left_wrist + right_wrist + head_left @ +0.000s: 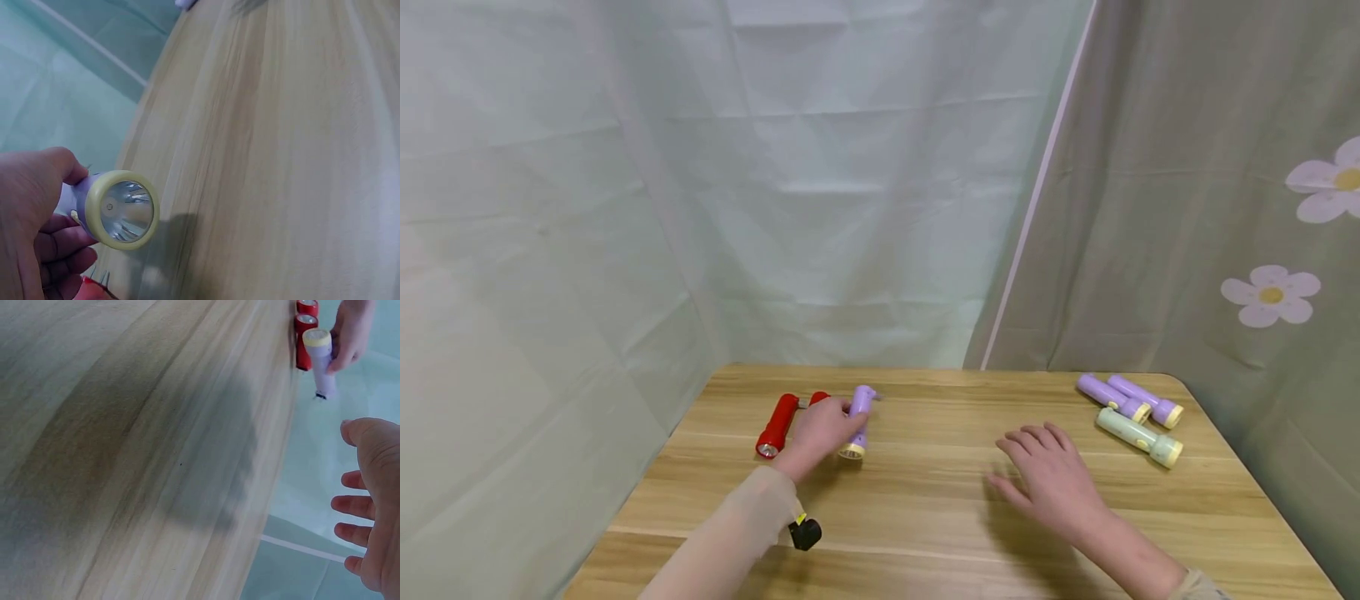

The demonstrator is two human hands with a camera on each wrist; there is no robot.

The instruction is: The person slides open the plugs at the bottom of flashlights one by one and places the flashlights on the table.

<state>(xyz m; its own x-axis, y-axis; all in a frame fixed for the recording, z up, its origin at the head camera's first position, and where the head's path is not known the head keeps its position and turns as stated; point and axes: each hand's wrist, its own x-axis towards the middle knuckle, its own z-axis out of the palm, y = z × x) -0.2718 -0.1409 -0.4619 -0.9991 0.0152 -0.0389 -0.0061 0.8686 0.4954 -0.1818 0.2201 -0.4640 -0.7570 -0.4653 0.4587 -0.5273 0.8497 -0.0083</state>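
Note:
My left hand (824, 432) pinches a purple flashlight (862, 403) between thumb and fingers. Its cream-rimmed lens (127, 211) faces the camera in the left wrist view, and a shadow falls on the wood beside it. Just left of that hand lies a red flashlight (779, 427); a second red flashlight (819, 397) is mostly hidden behind the hand. My right hand (1054, 481) hovers over the table with its fingers spread, holding nothing. In the right wrist view the purple flashlight (320, 361) appears raised above the tabletop.
At the table's back right lie two purple flashlights (1105, 393) (1150, 403) and a pale green flashlight (1138, 437), close together. The wooden table (925, 533) meets pale curtains (850, 208) behind. A black device (805, 533) sits at my left wrist.

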